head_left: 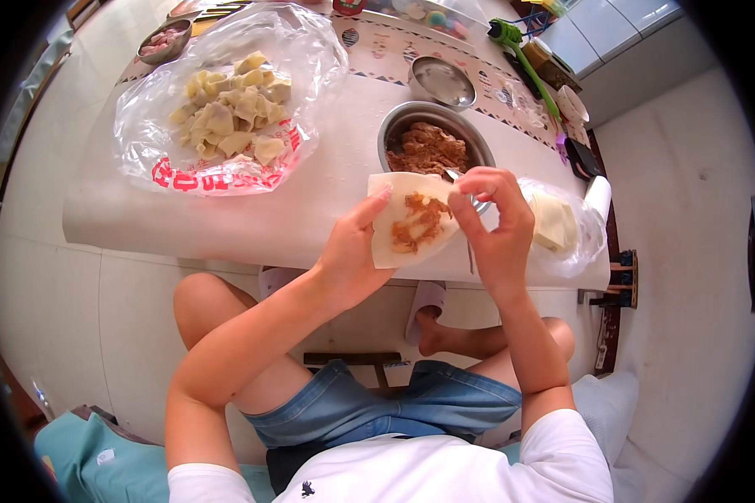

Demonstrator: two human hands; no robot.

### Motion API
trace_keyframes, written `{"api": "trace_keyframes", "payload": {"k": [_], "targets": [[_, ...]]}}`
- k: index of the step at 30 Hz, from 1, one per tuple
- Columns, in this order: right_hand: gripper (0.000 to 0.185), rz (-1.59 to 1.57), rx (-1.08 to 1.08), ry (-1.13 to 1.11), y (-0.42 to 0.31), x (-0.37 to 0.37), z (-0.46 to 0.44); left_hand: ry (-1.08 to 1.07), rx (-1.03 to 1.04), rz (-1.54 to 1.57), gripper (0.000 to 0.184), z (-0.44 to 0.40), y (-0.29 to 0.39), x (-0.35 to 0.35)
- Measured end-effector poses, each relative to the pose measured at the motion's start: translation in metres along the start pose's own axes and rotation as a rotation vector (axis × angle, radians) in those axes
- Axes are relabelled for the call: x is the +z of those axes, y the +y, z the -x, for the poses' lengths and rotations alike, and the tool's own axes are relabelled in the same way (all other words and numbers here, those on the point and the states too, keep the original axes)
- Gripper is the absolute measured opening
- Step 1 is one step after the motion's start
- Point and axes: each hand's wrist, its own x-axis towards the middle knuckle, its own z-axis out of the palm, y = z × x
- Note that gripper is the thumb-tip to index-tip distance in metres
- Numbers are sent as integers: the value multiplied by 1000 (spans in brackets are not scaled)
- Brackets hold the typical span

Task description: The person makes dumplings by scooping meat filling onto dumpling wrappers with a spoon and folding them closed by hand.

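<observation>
My left hand (352, 251) pinches the left edge of a pale wonton wrapper (386, 243), held up in front of the table edge. Brown minced filling (419, 222) is smeared across the wrapper's middle. At its upper right, my right hand (499, 222) is closed on a thin metal utensil (471, 258); its slim handle points down, and its working end is too hidden to name. Just behind the wrapper stands a steel bowl (386, 138) of brown minced meat (428, 149). To the right, a stack of pale wrappers (554, 222) lies in a clear plastic bag.
Folded wontons (235, 113) lie in a clear plastic bag (319, 59) at the table's left. Behind the meat stands a smaller metal bowl (442, 81). A bowl with pinkish pieces (164, 42) sits back left. A green toy-like object (524, 63) and a white bowl (572, 105) are back right.
</observation>
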Motion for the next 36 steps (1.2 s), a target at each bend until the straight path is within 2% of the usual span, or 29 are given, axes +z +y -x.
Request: {"api": "trace_keyframes", "payload": {"k": [2, 5, 6, 9, 10, 13, 16, 19, 22, 28, 31, 34, 36], "targets": [[20, 335, -382, 3, -9, 2, 1, -121, 1, 35, 51, -6, -2, -9], [18, 341, -373, -104, -26, 7, 9, -208, -5, -8, 53, -1, 4, -4], [19, 315, -363, -72, -24, 5, 9, -196, 0, 6, 52, -1, 4, -3], [20, 280, -121, 55, -21, 3, 5, -169, 20, 26, 49, 0, 4, 0], [20, 296, -94, 14, -19, 2, 3, -166, 25, 14, 50, 0, 3, 1], [21, 255, -50, -46, -16, 4, 4, -193, 42, -15, 52, -1, 4, 2], [22, 281, -206, -78, -27, 3, 8, -225, 57, -25, 53, 0, 6, 1], [20, 96, -76, -27, -20, 5, 8, -213, 52, -29, 53, 0, 5, 0], [18, 316, -46, -81, -29, 8, 2, -201, 39, -63, 53, 1, 5, -1], [17, 499, -203, 4, -16, 14, 3, -181, 29, -47, 56, -1, 1, -5], [21, 639, -396, 49, -15, 13, 5, -175, 8, -42, 57, 0, 2, -8], [23, 600, -451, 9, -20, 12, 11, -178, 11, 35, 53, 0, 3, -5], [24, 493, -387, -47, -17, 12, 13, -166, 13, 52, 51, 1, 4, -2]]}}
